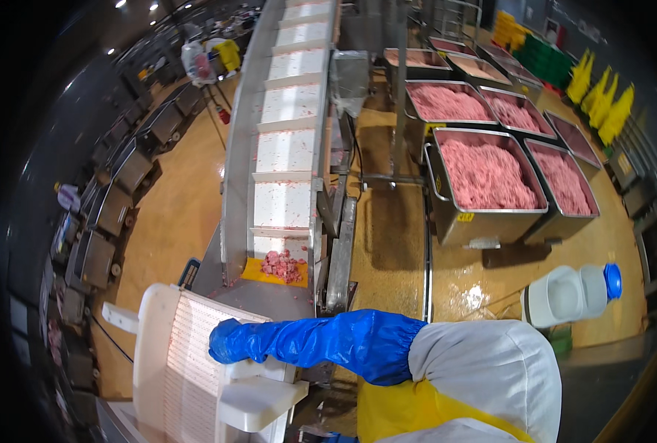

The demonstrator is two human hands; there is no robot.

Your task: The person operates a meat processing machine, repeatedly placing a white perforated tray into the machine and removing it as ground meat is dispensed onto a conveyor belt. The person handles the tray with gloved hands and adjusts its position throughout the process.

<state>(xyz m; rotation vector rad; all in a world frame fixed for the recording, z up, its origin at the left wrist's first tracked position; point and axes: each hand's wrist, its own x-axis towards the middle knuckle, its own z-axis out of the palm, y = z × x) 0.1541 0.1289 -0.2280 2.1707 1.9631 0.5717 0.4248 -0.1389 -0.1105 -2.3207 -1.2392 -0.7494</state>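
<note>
My right hand [228,342], in a blue glove, is over a white slatted or perforated belt [188,347] between raised white plastic sides. A blue sleeve cover runs up the arm to a white sleeve. The back of the hand hides the fingers, so I cannot see what they touch or hold. Only a bit of blue sleeve from my left arm [338,438] shows at the lower edge; the left hand is out of view. Ahead, a clump of pink ground meat [282,267] lies on a yellow piece at the foot of an inclined white cleated conveyor [280,203].
Metal bins [454,232] of ground meat stand at the right beyond a rail. A white plastic container with a blue lid [613,280] is nearer. Metal carts [108,210] line the left side. Yellow aprons [616,111] hang at the far right.
</note>
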